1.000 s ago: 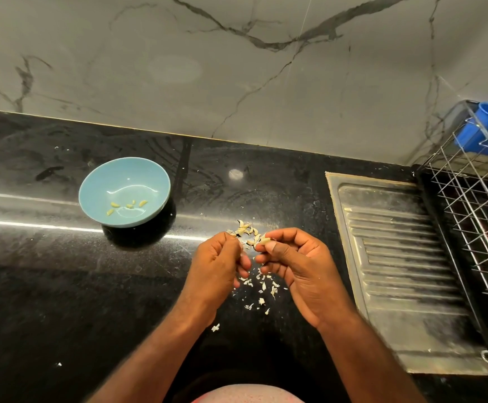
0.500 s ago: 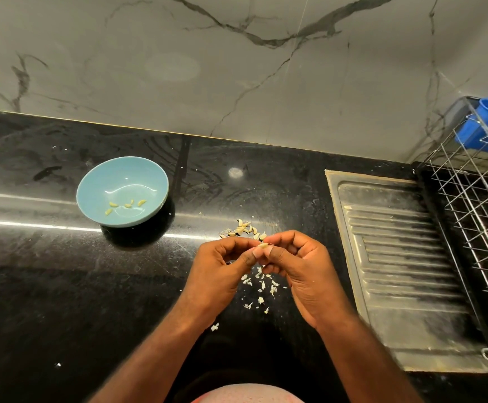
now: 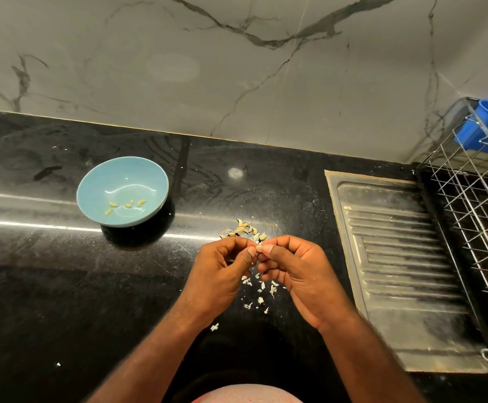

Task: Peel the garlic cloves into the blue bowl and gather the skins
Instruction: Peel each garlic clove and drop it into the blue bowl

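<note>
Garlic cloves [image 3: 127, 205]: five in blue bowl [image 3: 97, 181], one pinched.

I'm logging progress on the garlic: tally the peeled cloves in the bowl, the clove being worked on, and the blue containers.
blue bowl: 1
peeled cloves in the bowl: 5
clove pinched between left hand and right hand: 1
blue cup on the wire rack: 1
Total: 8

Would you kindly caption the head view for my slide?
Left hand and right hand pinch a small garlic clove above white skins on the black counter; peeled cloves lie in the light-blue bowl.
</note>
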